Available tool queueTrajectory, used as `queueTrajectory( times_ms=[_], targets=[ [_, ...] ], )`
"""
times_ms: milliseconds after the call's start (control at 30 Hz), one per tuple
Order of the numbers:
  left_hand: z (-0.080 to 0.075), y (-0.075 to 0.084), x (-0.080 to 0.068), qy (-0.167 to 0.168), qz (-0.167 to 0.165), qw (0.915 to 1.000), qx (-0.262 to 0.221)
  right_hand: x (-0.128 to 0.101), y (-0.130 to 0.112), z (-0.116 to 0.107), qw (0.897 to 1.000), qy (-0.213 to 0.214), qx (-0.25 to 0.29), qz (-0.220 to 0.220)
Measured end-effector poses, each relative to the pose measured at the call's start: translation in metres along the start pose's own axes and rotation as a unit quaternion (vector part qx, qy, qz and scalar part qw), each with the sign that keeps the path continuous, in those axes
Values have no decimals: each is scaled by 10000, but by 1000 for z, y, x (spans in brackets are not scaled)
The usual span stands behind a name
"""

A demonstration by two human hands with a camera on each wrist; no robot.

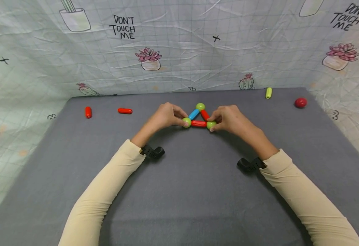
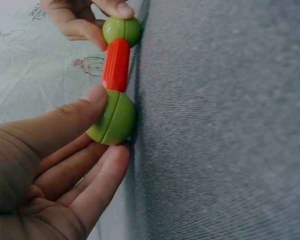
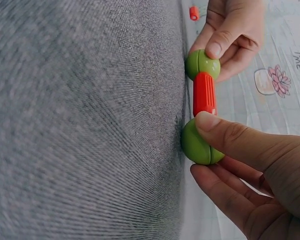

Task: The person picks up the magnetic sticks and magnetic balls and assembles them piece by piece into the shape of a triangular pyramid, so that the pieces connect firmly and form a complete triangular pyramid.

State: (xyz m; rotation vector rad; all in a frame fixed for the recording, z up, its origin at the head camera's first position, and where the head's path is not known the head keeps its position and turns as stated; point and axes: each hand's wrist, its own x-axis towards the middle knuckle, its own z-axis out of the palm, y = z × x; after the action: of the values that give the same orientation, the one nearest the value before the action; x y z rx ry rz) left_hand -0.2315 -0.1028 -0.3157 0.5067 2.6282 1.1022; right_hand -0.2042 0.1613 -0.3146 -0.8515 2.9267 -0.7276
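Observation:
A small triangle of toy pieces lies on the grey mat (image 1: 179,191). It has three green balls joined by a red rod (image 1: 199,123) in front, a blue rod (image 1: 193,114) and another red rod (image 1: 205,115). My left hand (image 1: 181,119) pinches the left green ball (image 1: 186,122) between thumb and fingers. The right green ball (image 1: 211,125) is pinched by my right hand (image 1: 215,123). The top green ball (image 1: 200,107) is untouched. The left wrist view shows my thumb on the near ball (image 2: 115,120). In the right wrist view my thumb presses the near ball (image 3: 197,142).
Two loose red rods (image 1: 88,112) (image 1: 125,110) lie at the mat's back left. At the back right are a yellow-green rod (image 1: 268,92) and a red ball (image 1: 300,102). Printed cloth walls (image 1: 179,51) stand behind and at both sides.

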Motion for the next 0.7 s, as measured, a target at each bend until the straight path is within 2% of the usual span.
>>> queueTrajectory(
  times_ms=[167,267,333,400,467,567,700],
  targets=[
    [2,-1,-3,-26,213,9998,-24,0,1,0,10000,34,20,-16],
    [1,-3,-5,-222,394,9989,-87,-1,0,0,10000,23,60,-36],
    [-3,-5,-8,-369,505,9980,-101,-1,0,0,10000,10,70,-39],
    [-12,-10,-11,-364,623,9974,72,-1,0,0,10000,5,67,-47],
    [-25,-17,-15,-165,658,9968,419,-1,1,0,10000,7,39,-70],
    [-50,-30,-23,390,504,9934,958,-1,3,0,9999,29,71,-110],
    [-81,-54,-38,911,73,9891,1156,-2,5,0,9998,-50,194,6]
  ],
)
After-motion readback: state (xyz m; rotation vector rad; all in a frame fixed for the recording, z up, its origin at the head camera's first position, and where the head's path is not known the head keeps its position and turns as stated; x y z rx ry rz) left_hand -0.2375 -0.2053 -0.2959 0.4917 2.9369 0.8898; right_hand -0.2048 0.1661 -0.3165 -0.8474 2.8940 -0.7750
